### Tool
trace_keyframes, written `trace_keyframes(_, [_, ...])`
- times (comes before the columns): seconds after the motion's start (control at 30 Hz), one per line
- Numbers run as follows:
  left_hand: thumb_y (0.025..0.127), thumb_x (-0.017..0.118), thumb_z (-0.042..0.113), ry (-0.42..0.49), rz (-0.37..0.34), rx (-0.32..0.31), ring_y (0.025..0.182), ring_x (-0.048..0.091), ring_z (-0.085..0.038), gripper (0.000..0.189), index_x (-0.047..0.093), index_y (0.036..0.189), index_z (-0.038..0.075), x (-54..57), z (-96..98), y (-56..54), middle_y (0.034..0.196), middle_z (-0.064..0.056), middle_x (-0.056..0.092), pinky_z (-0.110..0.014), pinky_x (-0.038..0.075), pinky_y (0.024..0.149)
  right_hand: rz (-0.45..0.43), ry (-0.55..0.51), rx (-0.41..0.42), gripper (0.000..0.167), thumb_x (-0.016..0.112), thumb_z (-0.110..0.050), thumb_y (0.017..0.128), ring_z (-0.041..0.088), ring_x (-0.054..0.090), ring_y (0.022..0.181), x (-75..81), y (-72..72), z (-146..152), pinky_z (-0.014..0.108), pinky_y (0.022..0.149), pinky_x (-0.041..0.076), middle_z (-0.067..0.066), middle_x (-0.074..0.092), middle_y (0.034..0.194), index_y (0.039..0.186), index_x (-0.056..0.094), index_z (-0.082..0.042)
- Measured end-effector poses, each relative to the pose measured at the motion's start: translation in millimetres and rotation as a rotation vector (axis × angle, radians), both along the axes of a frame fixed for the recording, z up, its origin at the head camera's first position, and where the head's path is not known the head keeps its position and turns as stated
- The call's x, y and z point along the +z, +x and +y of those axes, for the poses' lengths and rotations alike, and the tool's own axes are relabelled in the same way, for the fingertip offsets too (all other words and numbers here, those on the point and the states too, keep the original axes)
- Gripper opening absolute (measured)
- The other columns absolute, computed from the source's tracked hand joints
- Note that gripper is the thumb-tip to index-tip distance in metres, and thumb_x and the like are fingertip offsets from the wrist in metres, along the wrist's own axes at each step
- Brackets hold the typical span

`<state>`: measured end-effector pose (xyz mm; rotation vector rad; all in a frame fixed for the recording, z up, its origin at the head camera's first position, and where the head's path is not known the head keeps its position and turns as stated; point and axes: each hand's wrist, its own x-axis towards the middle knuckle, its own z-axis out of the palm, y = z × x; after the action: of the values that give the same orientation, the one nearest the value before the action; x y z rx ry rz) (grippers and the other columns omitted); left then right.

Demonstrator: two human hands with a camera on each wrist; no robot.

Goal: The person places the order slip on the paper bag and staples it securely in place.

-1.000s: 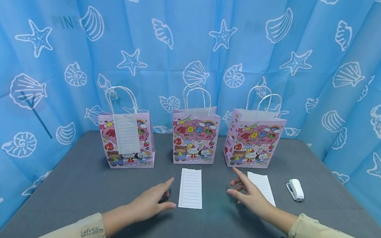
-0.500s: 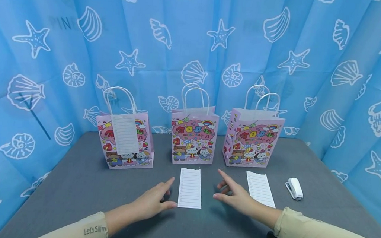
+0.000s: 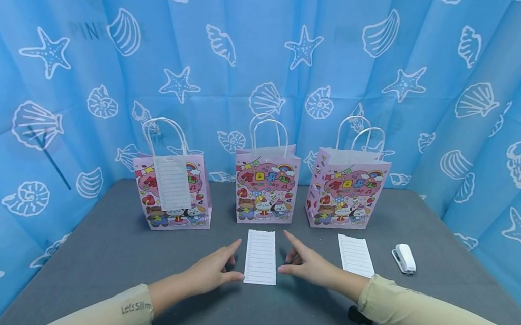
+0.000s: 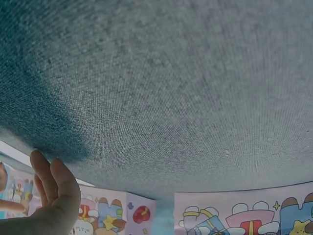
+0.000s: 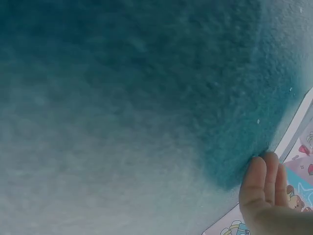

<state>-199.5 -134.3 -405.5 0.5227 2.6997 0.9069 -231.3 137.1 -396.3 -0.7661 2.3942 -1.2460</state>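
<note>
A lined white paper slip lies flat on the grey table, between my two hands. My left hand is at its left side, fingers loosely extended, the thumb tip close to the slip's lower left edge; whether it touches, I cannot tell. My right hand hovers just right of the slip with its index finger extended, holding nothing. Behind the slip stands a pink paper gift bag with white handles. In the left wrist view, the left fingers are free of any object.
Another pink bag stands at right, with a second lined slip before it, partly behind my right forearm. The left bag has a lined slip on its front. A white stapler lies far right; a black object is below my right sleeve.
My right hand has moved left, from beside the right-hand slip to the middle slip. My left hand has barely shifted, slightly nearer the middle slip.
</note>
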Motion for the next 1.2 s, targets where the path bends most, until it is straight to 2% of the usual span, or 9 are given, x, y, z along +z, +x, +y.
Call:
trace_keyframes(0.27, [0.088, 0.073, 0.035, -0.012, -0.014, -0.052, 0.081, 0.049, -0.016, 0.091, 0.021, 0.151, -0.005, -2.6, 1.2, -9.8, 0.097, -0.002, 0.053, -0.037, 0.043, 0.072, -0.139, 0.056, 0.004, 0.095, 0.073, -0.018, 0.089, 0.016, 0.050, 0.073, 1.1, -13.4, -9, 0.031, 0.064, 0.042, 0.004, 0.056, 0.082, 0.153, 0.006, 0.005])
trace_keyframes(0.47, [0.086, 0.076, 0.031, 0.002, -0.114, -0.088, 0.071, 0.048, -0.015, 0.099, 0.011, 0.152, -0.005, -3.0, 1.9, -22.9, 0.084, -0.004, 0.052, -0.031, 0.039, 0.064, -0.145, 0.162, -0.005, 0.099, 0.076, -0.021, 0.086, 0.015, 0.049, 0.065, 0.4, -24.0, -17, 0.029, 0.056, 0.042, 0.005, 0.055, 0.075, 0.154, 0.007, 0.000])
trace_keyframes(0.6, [0.085, 0.076, 0.035, -0.037, -0.213, -0.047, 0.062, 0.050, -0.016, 0.102, 0.008, 0.155, 0.003, -2.1, 5.5, -32.6, 0.076, -0.006, 0.055, -0.029, 0.039, 0.055, -0.137, 0.265, -0.030, 0.100, 0.080, -0.023, 0.082, 0.016, 0.051, 0.062, -1.7, -30.6, -25, 0.028, 0.054, 0.044, 0.006, 0.056, 0.076, 0.155, 0.014, -0.003])
trace_keyframes(0.67, [0.085, 0.076, 0.036, -0.069, -0.257, -0.020, 0.062, 0.052, -0.017, 0.102, 0.009, 0.156, 0.008, -0.9, 7.2, -36.8, 0.080, -0.008, 0.056, -0.029, 0.042, 0.054, -0.155, 0.313, -0.045, 0.100, 0.081, -0.023, 0.081, 0.017, 0.052, 0.061, -1.3, -34.6, -29, 0.028, 0.054, 0.045, 0.007, 0.057, 0.077, 0.155, 0.016, -0.005])
trace_keyframes(0.77, [0.084, 0.077, 0.037, -0.110, -0.293, 0.003, 0.062, 0.056, -0.020, 0.101, 0.011, 0.157, 0.014, 1.1, 9.9, -42.0, 0.100, -0.015, 0.059, -0.032, 0.048, 0.053, -0.189, 0.380, -0.050, 0.100, 0.081, -0.025, 0.081, 0.018, 0.055, 0.063, 0.7, -40.0, -33, 0.029, 0.055, 0.048, 0.008, 0.057, 0.082, 0.155, 0.017, -0.008])
trace_keyframes(0.9, [0.081, 0.080, 0.036, -0.148, -0.279, 0.000, 0.057, 0.058, -0.020, 0.101, 0.016, 0.156, 0.016, 1.8, 13.7, -47.3, 0.127, -0.022, 0.051, -0.033, 0.050, 0.051, -0.215, 0.431, -0.034, 0.099, 0.080, -0.026, 0.081, 0.018, 0.057, 0.062, 3.4, -45.0, -35, 0.029, 0.055, 0.049, 0.008, 0.059, 0.083, 0.156, 0.017, -0.010])
trace_keyframes(1.03, [0.079, 0.082, 0.033, -0.145, -0.274, 0.023, 0.052, 0.058, -0.019, 0.103, 0.016, 0.156, 0.013, 1.6, 18.0, -51.4, 0.134, -0.025, 0.047, -0.033, 0.050, 0.048, -0.205, 0.462, -0.041, 0.098, 0.081, -0.026, 0.080, 0.017, 0.056, 0.058, 3.1, -47.1, -36, 0.028, 0.053, 0.049, 0.007, 0.059, 0.076, 0.155, 0.020, -0.010])
trace_keyframes(1.13, [0.079, 0.082, 0.031, -0.120, -0.297, 0.068, 0.049, 0.058, -0.018, 0.104, 0.014, 0.156, 0.013, 2.1, 20.0, -55.0, 0.110, -0.023, 0.062, -0.033, 0.051, 0.047, -0.184, 0.483, -0.058, 0.098, 0.082, -0.028, 0.079, 0.016, 0.055, 0.056, 1.9, -48.2, -37, 0.027, 0.051, 0.049, 0.006, 0.059, 0.071, 0.155, 0.022, -0.010])
trace_keyframes(1.2, [0.079, 0.082, 0.030, -0.111, -0.312, 0.095, 0.047, 0.058, -0.017, 0.105, 0.013, 0.157, 0.013, 3.0, 20.2, -56.8, 0.088, -0.018, 0.065, -0.033, 0.051, 0.046, -0.175, 0.489, -0.067, 0.097, 0.082, -0.029, 0.079, 0.015, 0.055, 0.054, 1.6, -48.6, -38, 0.027, 0.050, 0.049, 0.005, 0.060, 0.068, 0.155, 0.023, -0.010])
